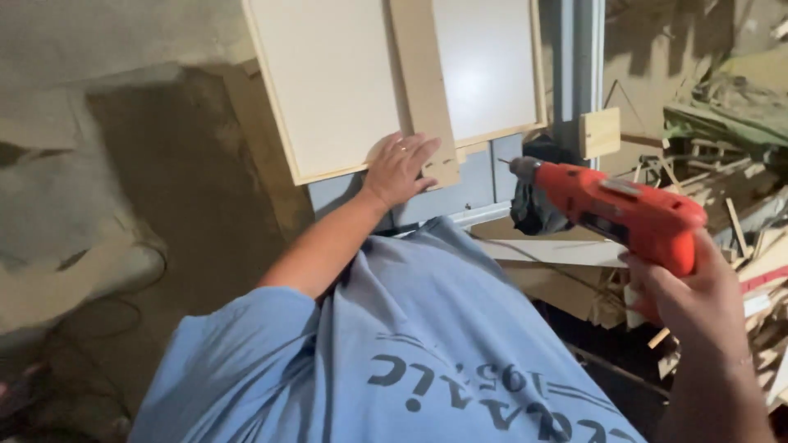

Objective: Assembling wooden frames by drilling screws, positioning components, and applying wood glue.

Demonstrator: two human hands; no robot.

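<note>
Fastening step, likely: left hand (400, 168) spread flat, pressing wooden slat (423, 90) onto white framed panel (328, 82) at its lower edge; right hand (698, 299) wrapped around orange power drill (611, 209), bit near slat end, needs lining up before driving

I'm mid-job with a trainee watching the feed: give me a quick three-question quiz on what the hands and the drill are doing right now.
1. True or false: the left hand lies flat on the wooden strip that crosses the white panel.
2. Which hand holds the orange drill? A) left B) right C) neither
3. Fill in: the drill's bit points toward the ____ and is not touching it.

Key:
1. True; the palm rests on the strip's lower end, at the panel's bottom edge.
2. B; the right hand grips its handle.
3. Panel; the tip hangs off to the right of the strip, in the air.
</note>
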